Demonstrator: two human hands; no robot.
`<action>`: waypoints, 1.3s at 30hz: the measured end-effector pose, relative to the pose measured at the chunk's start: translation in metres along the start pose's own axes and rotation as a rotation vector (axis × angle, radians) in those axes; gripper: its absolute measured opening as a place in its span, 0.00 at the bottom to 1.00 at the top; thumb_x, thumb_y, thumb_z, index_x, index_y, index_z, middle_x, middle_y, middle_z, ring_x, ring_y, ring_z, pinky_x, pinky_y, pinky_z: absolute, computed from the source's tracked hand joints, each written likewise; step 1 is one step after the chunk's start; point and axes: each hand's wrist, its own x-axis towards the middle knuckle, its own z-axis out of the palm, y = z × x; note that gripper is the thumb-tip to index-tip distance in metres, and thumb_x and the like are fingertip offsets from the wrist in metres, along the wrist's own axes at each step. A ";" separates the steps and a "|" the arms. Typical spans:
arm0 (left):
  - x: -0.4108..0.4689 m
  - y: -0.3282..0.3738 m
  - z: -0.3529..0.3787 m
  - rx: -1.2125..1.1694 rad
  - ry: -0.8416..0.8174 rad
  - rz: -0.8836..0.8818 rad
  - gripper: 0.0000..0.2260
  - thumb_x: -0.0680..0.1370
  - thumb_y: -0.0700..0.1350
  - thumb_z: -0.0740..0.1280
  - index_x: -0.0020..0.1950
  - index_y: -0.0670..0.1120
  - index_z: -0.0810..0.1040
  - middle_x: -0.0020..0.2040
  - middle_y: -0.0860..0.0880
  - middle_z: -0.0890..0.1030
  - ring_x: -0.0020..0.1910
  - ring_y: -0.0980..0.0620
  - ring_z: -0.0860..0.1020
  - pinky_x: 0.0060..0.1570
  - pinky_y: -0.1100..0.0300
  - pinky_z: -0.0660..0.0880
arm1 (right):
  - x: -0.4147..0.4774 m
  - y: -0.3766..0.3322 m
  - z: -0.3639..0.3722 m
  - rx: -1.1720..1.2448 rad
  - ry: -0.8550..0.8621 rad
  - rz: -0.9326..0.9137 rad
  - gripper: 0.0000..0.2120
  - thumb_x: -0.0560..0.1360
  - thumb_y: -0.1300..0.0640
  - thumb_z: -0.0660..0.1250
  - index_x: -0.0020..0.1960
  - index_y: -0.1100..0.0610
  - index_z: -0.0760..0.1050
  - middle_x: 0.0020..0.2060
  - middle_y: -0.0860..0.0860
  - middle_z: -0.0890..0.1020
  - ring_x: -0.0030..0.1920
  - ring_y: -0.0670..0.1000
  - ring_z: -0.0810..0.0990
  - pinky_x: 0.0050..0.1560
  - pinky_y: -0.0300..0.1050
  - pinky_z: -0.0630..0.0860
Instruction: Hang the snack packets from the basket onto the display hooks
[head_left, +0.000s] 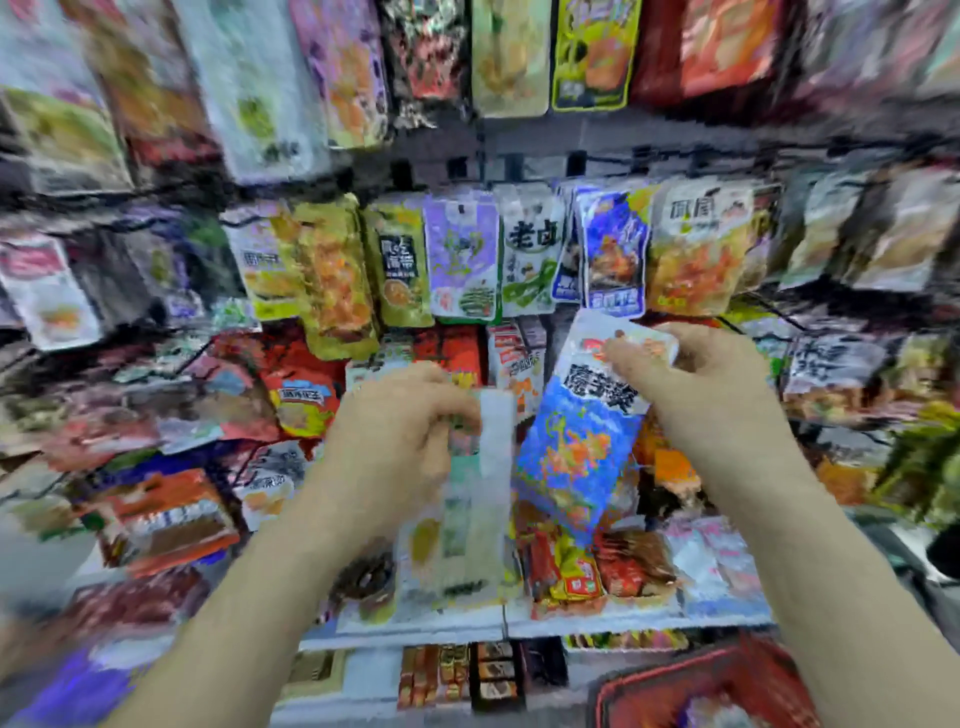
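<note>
My right hand (717, 384) pinches the white top edge of a blue snack packet (576, 452), which hangs tilted from my fingers, well above the red basket (665, 686) and in front of the hanging packets (462, 254). My left hand (395, 431) grips a pale green-and-white packet (462, 540) (blurred, its print unreadable), above the basket, to its left.

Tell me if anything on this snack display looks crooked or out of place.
The yellow-orange packet in the middle hanging row sits lower than its neighbours, slanted and overlapping the one on its left. The blue packet tilts only because the right hand holds it. Blur hides finer damage.
</note>
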 end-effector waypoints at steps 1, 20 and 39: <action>-0.007 0.004 -0.012 0.065 0.016 -0.026 0.17 0.66 0.41 0.55 0.39 0.46 0.85 0.37 0.48 0.82 0.37 0.48 0.79 0.39 0.60 0.71 | -0.006 -0.014 0.000 0.163 -0.020 0.064 0.11 0.74 0.57 0.72 0.36 0.63 0.79 0.30 0.50 0.79 0.29 0.44 0.73 0.27 0.34 0.68; -0.071 -0.038 -0.176 -0.586 0.085 -0.553 0.03 0.72 0.45 0.73 0.39 0.47 0.85 0.38 0.47 0.85 0.38 0.51 0.82 0.46 0.48 0.79 | -0.090 -0.100 0.142 0.205 -0.548 -0.047 0.22 0.71 0.44 0.72 0.44 0.66 0.81 0.43 0.71 0.78 0.38 0.60 0.77 0.41 0.50 0.72; 0.107 -0.087 -0.159 -0.563 0.247 -0.366 0.05 0.73 0.45 0.73 0.36 0.51 0.84 0.34 0.54 0.83 0.33 0.56 0.79 0.38 0.58 0.73 | 0.091 -0.125 0.151 0.259 -0.239 -0.150 0.11 0.76 0.53 0.67 0.36 0.54 0.77 0.23 0.46 0.70 0.26 0.47 0.67 0.33 0.42 0.65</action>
